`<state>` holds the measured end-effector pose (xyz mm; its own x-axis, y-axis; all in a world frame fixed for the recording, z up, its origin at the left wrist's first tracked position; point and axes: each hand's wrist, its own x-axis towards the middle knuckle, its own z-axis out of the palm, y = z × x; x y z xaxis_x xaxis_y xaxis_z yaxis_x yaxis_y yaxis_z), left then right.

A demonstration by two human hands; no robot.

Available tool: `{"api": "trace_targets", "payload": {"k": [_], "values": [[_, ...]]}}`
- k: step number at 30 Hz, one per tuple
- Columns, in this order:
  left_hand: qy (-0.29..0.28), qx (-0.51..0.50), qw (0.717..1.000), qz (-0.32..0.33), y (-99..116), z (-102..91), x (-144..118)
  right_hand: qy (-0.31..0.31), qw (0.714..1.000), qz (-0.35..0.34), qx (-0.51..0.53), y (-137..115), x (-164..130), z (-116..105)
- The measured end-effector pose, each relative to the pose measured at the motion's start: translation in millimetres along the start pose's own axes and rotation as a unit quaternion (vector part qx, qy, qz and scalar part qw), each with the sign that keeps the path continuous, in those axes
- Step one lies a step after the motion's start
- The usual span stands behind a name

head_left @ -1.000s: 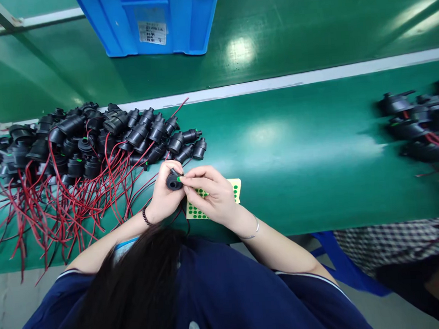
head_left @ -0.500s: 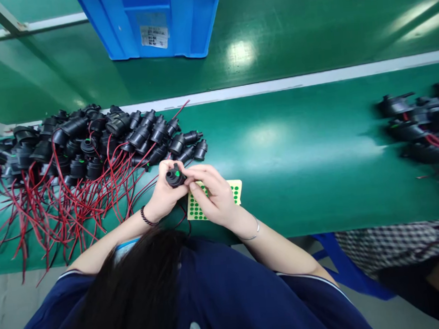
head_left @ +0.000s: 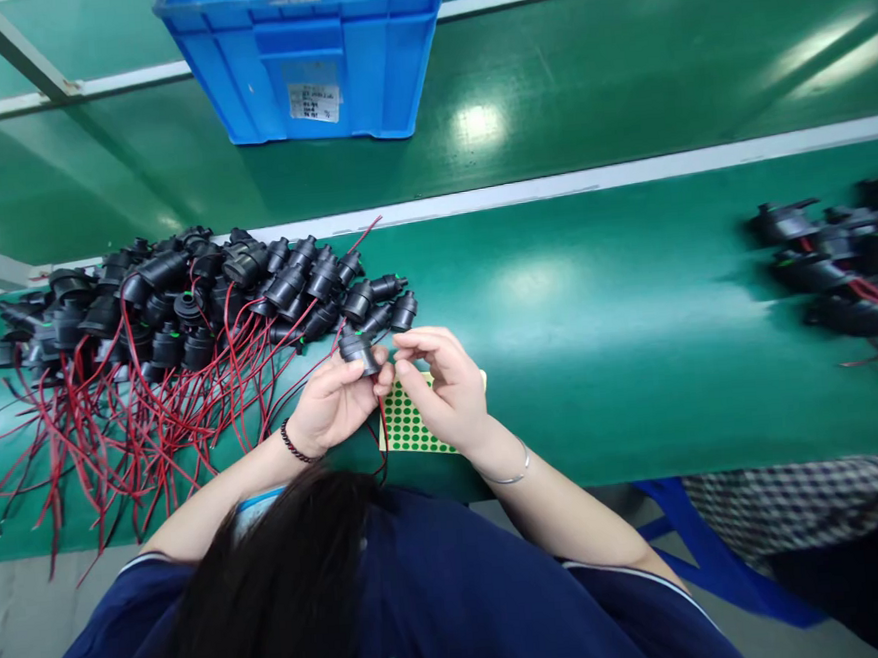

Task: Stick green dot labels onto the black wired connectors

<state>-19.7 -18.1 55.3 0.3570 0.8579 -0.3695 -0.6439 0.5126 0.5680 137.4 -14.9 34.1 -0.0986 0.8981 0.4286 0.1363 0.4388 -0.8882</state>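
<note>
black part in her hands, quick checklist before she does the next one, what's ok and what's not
1. Left hand grips the black part: ok.
2. Right hand fingertips meet the part at its side: ok.
3. Green dot stuck on the held part: cannot tell, fingers hide it.
4. Sticker sheet lies on the green belt under the hands, dots left on it: ok.
5. Pile of black parts with red wires sits by the left hand: ok.
6. Red wire of the held part free of the pile's wires: cannot tell.
</note>
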Motion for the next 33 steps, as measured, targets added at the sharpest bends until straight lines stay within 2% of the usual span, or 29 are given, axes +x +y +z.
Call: {"api": "trace_targets", "payload": {"k": [9, 16, 19, 21, 23, 25, 26, 28, 29, 31, 33], "values": [[0.015, 0.035, 0.997, -0.067, -1.1, -5.0, -0.2, 0.017, 1.0, -0.009, -0.009, 0.4, 1.4, -0.6], [-0.025, 0.017, 0.993, -0.112, -1.3, -5.1, 0.9, 0.025, 0.999, -0.019, -0.015, -1.1, 3.2, -1.6], [-0.056, 0.042, 0.991, -0.117, 2.2, -1.3, 1.8, 0.025, 0.999, -0.019, -0.025, -1.1, 3.2, -2.7], [-0.07, 0.085, 0.988, -0.111, 13.6, 2.7, -2.8, 0.031, 0.999, -0.024, -0.027, -0.2, 3.3, -5.0], [-0.056, 0.141, 0.984, -0.093, 35.3, 5.3, -15.8, 0.052, 0.998, -0.034, -0.025, 1.3, 3.8, -9.1], [0.0, 0.203, 0.978, -0.051, 65.7, 3.6, -38.0, 0.08, 0.996, -0.035, -0.021, 2.0, 4.7, -14.4], [0.045, 0.233, 0.971, -0.015, 82.7, 0.9, -52.0, 0.092, 0.995, -0.032, -0.019, 1.7, 5.1, -17.0], [0.166, 0.291, 0.938, 0.092, 115.9, -6.8, -83.2, 0.106, 0.994, -0.021, -0.018, -0.7, 5.0, -21.3], [0.233, 0.323, 0.905, 0.153, 130.6, -11.0, -99.5, 0.107, 0.994, -0.018, -0.018, -2.4, 4.4, -22.8], [0.343, 0.384, 0.813, 0.272, 153.7, -19.1, -130.6, 0.105, 0.994, -0.017, -0.017, -5.3, 2.1, -24.7], [0.419, 0.439, 0.705, 0.367, 168.5, -28.1, -157.6, 0.101, 0.995, -0.02, -0.02, -5.3, -0.8, -25.4]]}}
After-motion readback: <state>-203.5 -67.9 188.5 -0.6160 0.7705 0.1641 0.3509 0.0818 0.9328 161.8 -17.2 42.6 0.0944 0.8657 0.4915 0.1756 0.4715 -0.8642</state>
